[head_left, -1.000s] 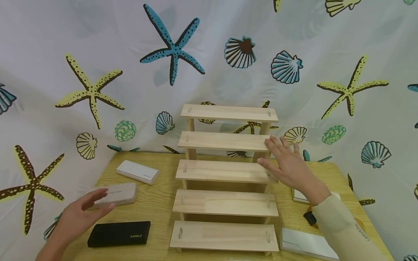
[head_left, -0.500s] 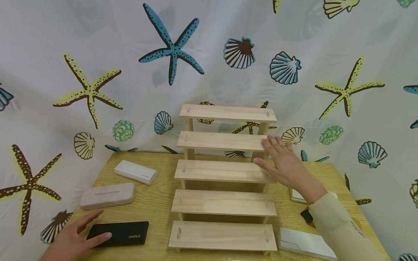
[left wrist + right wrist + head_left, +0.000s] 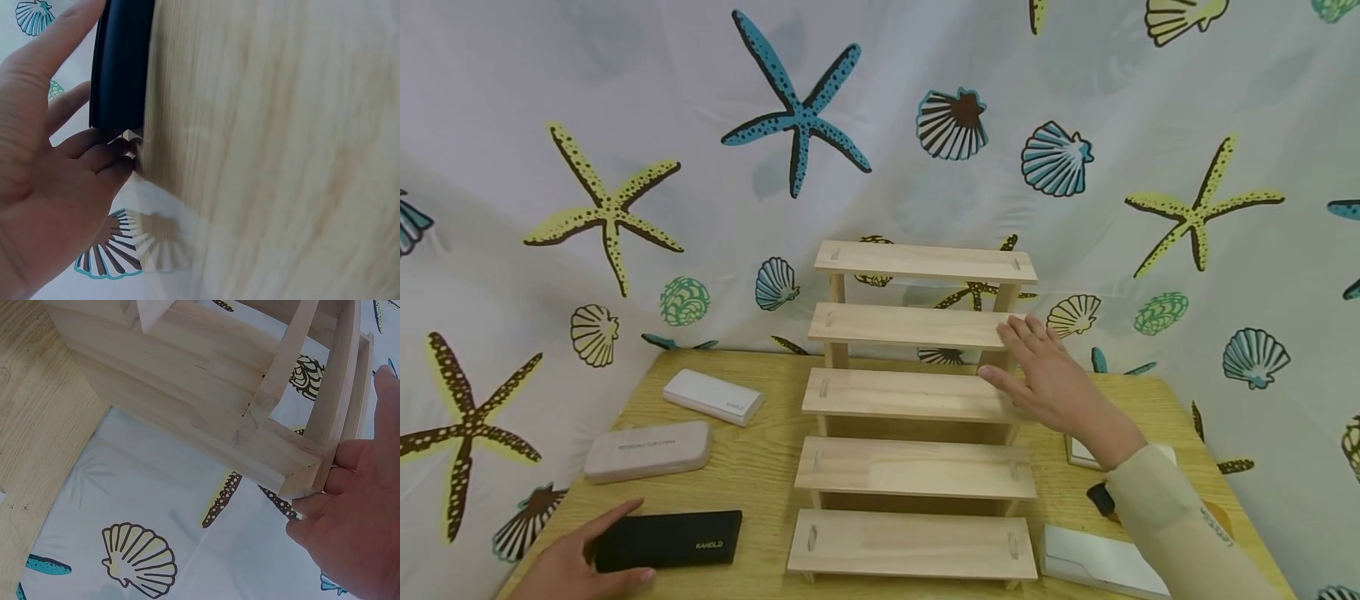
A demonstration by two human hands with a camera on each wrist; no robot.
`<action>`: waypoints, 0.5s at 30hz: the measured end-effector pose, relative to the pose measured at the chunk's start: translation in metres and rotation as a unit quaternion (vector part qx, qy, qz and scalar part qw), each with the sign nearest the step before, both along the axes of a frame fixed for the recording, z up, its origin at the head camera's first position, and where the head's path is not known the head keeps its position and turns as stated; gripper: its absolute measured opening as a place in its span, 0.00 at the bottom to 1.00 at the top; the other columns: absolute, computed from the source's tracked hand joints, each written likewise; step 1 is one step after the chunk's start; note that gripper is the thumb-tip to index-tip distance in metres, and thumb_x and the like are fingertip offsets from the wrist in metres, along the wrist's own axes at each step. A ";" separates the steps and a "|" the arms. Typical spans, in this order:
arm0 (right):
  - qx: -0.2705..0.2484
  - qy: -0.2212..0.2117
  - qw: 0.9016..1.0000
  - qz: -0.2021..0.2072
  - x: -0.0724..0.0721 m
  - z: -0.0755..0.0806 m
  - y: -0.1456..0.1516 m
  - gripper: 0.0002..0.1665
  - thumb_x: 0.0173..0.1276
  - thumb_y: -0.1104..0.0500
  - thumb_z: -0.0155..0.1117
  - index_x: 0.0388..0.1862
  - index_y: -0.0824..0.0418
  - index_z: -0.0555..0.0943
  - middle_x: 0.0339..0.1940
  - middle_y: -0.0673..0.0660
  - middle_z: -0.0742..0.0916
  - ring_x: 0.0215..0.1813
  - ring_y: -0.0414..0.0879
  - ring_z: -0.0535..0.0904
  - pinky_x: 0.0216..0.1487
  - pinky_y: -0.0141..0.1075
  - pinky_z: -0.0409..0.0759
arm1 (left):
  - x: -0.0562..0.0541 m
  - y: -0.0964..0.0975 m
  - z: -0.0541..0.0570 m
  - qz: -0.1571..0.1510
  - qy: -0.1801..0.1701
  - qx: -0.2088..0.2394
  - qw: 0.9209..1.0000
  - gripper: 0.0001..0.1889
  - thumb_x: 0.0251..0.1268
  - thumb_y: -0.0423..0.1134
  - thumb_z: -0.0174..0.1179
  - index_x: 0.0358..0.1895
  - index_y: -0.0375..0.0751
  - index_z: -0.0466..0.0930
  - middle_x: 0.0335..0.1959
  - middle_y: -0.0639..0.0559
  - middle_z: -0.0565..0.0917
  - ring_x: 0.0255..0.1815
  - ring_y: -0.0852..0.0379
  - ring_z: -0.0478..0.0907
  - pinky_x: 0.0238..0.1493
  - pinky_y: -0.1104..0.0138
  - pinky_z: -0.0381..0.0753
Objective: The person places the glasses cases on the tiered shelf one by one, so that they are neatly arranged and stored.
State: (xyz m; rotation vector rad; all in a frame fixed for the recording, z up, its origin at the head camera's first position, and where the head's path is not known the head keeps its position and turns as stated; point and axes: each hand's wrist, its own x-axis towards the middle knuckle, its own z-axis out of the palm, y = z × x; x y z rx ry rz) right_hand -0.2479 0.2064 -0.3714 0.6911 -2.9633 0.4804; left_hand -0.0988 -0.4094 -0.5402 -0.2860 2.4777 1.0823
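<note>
"One thing fills most of the head view, doesn't it?"

"Yes, the white cloth point(image 3: 887, 50) with its sea-life print, hanging behind everything. After that comes the yellowish wooden table point(image 3: 763, 467)."

"And next in size?"

"The pale wooden stand point(image 3: 917, 467), five tiers climbing toward the cloth, in the middle of the table. Then a cream sleeve point(image 3: 1165, 500), coming in from the right."

"What is the right hand point(image 3: 1056, 383) doing at the end of it?"

"Its fingers are extended, lying on the right end of the second board from the top point(image 3: 910, 325). The thumb sticks out apart from them, toward the tier below. They aren't wrapped round anything."

"The left hand point(image 3: 568, 562)?"

"Spread at the left end of the black case point(image 3: 670, 540), index finger along the far edge, thumb by the near one. Whether they press on it, I can't tell."

"Where is that case exactly?"

"Flat on the table, left of the stand and near the front, gold lettering toward its right end."

"Anything of that sort nearby?"

"A silvery-white case point(image 3: 1097, 560) just right of the bottom tier, partly behind the sleeve. Beyond the black one lies a beige case point(image 3: 647, 451), then a smaller white case point(image 3: 713, 397)."

"Smallest?"

"A dark piece point(image 3: 1101, 500) beside the sleeve, too covered to identify."
</note>
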 end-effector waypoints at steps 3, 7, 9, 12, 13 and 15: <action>0.001 -0.002 1.000 -0.001 0.000 0.000 0.000 0.52 0.82 0.32 0.49 0.87 0.65 0.51 0.89 0.66 0.54 0.89 0.66 0.42 0.86 0.63 0.43 | 0.000 -0.002 -0.002 0.000 -0.004 0.011 1.000 0.58 0.62 0.59 0.75 0.86 0.42 0.49 0.21 0.58 0.67 0.18 0.60 0.62 0.24 0.66 0.70; 0.001 -0.005 1.000 -0.002 0.000 0.000 0.000 0.52 0.82 0.32 0.49 0.87 0.65 0.51 0.89 0.66 0.54 0.89 0.65 0.42 0.86 0.63 0.43 | -0.002 -0.004 -0.007 0.009 -0.012 -0.013 1.000 0.62 0.54 0.63 0.78 0.86 0.42 0.52 0.24 0.55 0.73 0.22 0.59 0.69 0.27 0.67 0.69; -0.001 -0.007 1.000 -0.002 0.000 0.000 0.000 0.52 0.82 0.32 0.49 0.87 0.65 0.51 0.89 0.66 0.54 0.89 0.65 0.41 0.86 0.64 0.42 | -0.003 -0.004 -0.009 0.008 -0.011 -0.036 0.999 0.64 0.49 0.66 0.79 0.85 0.42 0.55 0.37 0.48 0.84 0.32 0.56 0.76 0.34 0.66 0.71; -0.001 -0.005 1.000 -0.002 0.000 0.000 0.000 0.52 0.82 0.32 0.49 0.87 0.65 0.51 0.89 0.66 0.54 0.89 0.66 0.42 0.86 0.64 0.43 | -0.006 -0.007 -0.012 0.001 -0.006 -0.056 0.998 0.65 0.44 0.69 0.80 0.84 0.44 0.58 0.58 0.39 0.85 0.42 0.53 0.79 0.41 0.65 0.74; 0.000 -0.005 1.000 -0.003 0.000 0.000 0.000 0.52 0.83 0.32 0.49 0.87 0.65 0.51 0.89 0.66 0.54 0.89 0.66 0.42 0.86 0.64 0.43 | -0.006 -0.008 -0.013 -0.004 -0.001 -0.062 0.998 0.65 0.44 0.69 0.80 0.84 0.44 0.59 0.60 0.37 0.85 0.42 0.53 0.79 0.42 0.65 0.75; 0.000 -0.004 1.000 -0.004 0.000 0.000 0.000 0.52 0.83 0.32 0.49 0.87 0.65 0.51 0.89 0.66 0.54 0.89 0.66 0.42 0.86 0.64 0.43 | -0.006 -0.010 -0.014 -0.017 0.015 -0.076 0.997 0.64 0.44 0.69 0.80 0.83 0.43 0.59 0.66 0.32 0.82 0.49 0.48 0.83 0.46 0.61 0.81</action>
